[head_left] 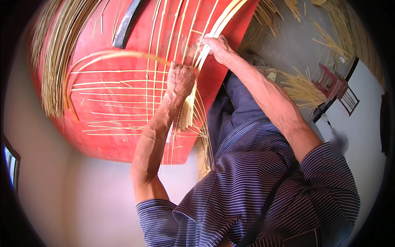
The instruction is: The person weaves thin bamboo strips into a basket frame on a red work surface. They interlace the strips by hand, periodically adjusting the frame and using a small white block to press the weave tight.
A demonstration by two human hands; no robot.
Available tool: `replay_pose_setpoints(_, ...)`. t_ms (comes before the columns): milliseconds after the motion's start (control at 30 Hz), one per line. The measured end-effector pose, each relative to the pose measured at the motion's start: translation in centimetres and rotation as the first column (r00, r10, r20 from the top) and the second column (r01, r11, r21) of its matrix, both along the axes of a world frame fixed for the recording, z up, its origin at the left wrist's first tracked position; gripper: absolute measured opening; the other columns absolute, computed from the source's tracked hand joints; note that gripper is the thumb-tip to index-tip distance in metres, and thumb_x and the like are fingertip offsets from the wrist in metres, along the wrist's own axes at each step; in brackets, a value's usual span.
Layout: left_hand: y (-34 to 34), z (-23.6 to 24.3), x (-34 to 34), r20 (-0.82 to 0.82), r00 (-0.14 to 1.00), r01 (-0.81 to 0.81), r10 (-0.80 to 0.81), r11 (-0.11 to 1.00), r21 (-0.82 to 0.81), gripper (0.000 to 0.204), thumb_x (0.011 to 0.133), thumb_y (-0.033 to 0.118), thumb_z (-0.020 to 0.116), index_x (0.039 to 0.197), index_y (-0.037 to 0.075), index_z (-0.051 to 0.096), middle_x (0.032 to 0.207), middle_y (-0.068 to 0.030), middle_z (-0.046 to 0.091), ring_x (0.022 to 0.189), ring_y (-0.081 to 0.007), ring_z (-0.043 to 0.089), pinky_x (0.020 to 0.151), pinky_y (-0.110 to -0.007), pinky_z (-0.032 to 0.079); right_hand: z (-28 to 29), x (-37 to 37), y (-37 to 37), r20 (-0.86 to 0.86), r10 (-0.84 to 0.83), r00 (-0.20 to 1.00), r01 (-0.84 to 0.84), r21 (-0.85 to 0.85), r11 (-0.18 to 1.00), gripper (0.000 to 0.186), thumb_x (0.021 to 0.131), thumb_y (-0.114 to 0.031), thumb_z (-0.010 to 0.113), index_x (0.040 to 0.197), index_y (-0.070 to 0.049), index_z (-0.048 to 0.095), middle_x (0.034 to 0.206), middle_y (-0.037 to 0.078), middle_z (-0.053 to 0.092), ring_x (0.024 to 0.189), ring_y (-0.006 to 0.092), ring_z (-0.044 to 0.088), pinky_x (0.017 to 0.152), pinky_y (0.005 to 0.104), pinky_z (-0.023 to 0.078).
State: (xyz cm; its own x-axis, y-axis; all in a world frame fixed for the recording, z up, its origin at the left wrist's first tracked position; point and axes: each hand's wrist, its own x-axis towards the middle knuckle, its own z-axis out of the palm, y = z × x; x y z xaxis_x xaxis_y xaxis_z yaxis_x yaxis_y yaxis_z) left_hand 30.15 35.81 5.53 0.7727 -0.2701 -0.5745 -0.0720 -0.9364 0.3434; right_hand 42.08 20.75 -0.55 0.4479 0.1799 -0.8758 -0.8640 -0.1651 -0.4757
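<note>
A half-woven lattice of pale thin bamboo strips (135, 99) lies on a big red rounded board (111, 131), the left hand (180, 79) fisted on upright strips, the right hand (214, 46) pinching a curved bundle of strips (224, 18), loose straw-coloured splints (302, 88) on the grey floor (288, 45) beyond.

I see open red board surface (123, 136) left of my left hand (180, 80); the curved pale bamboo strip bundle (218, 26) my right hand (214, 46) grips and the crossed thin bamboo slats (119, 88) block passage.
</note>
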Motion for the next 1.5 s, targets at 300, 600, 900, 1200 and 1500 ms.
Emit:
replay_pose_setpoints(300, 0.6, -2.4, -0.6, -0.18, 0.976, -0.111, 0.125, 0.99, 0.083, 0.021, 0.092, 0.019, 0.054, 0.086, 0.01, 0.071, 0.086, -0.0142, 0.073, 0.085, -0.0322, 0.072, 0.089, -0.051, 0.048, -0.8, -0.4, 0.4, 0.027, -0.091, 0.995, 0.091, 0.006, 0.996, 0.014, 0.085, -0.01, 0.063, 0.09, 0.0, 0.069, 0.08, 0.01, 0.07, 0.071, 0.0215, 0.072, 0.054, 0.0328, 0.056)
replay_pose_setpoints(600, 0.0, -4.8, -0.2, -0.318, 0.791, -0.596, 0.522, 0.775, -0.211, 0.016, 0.085, 0.011, 0.065, 0.1, 0.008, 0.068, 0.09, -0.0174, 0.072, 0.089, -0.038, 0.07, 0.079, -0.049, 0.055, -0.1, 0.2, 0.6, -0.061, -0.047, 0.997, 0.052, 0.08, 0.995, 0.017, 0.091, -0.006, 0.056, 0.098, 0.005, 0.066, 0.091, 0.016, 0.069, 0.078, 0.0254, 0.07, 0.068, 0.0374, 0.062)
replay_pose_setpoints(900, 0.6, -3.8, -1.2, -0.305, 0.778, -0.627, 0.549, 0.701, -0.339, 0.008, 0.086, 0.011, 0.063, 0.094, 0.008, 0.065, 0.08, -0.0194, 0.07, 0.077, -0.037, 0.071, 0.071, -0.05, 0.054, -0.2, 0.4, 0.4, -0.049, -0.002, 0.999, 0.005, 0.065, 0.998, 0.018, 0.09, -0.01, 0.059, 0.098, 0.005, 0.067, 0.089, 0.017, 0.072, 0.081, 0.0253, 0.071, 0.073, 0.0376, 0.061)
replay_pose_setpoints(1200, 1.9, -0.5, -5.5, 0.188, 0.947, -0.149, 0.262, 0.874, -0.463, 0.021, 0.084, 0.01, 0.064, 0.105, 0.009, 0.067, 0.107, -0.0073, 0.068, 0.11, -0.0265, 0.06, 0.1, -0.046, 0.042, -0.3, 0.6, 0.9, -0.019, 0.094, 0.995, -0.094, -0.025, 0.995, 0.027, 0.091, -0.018, 0.061, 0.101, 0.007, 0.066, 0.09, 0.02, 0.072, 0.08, 0.028, 0.072, 0.064, 0.0395, 0.063)
replay_pose_setpoints(1500, 0.2, 5.8, -6.7, 0.033, 0.976, -0.197, 0.216, 0.937, -0.29, 0.042, 0.086, 0.007, 0.057, 0.127, 0.011, 0.062, 0.12, -0.0105, 0.058, 0.119, -0.0318, 0.051, 0.103, -0.056, 0.035, -1.3, 0.4, 1.1, 0.03, 0.067, 0.997, -0.064, -0.097, 0.993, 0.023, 0.088, -0.017, 0.062, 0.086, 0.005, 0.066, 0.075, 0.017, 0.069, 0.061, 0.0255, 0.069, 0.05, 0.0383, 0.06)
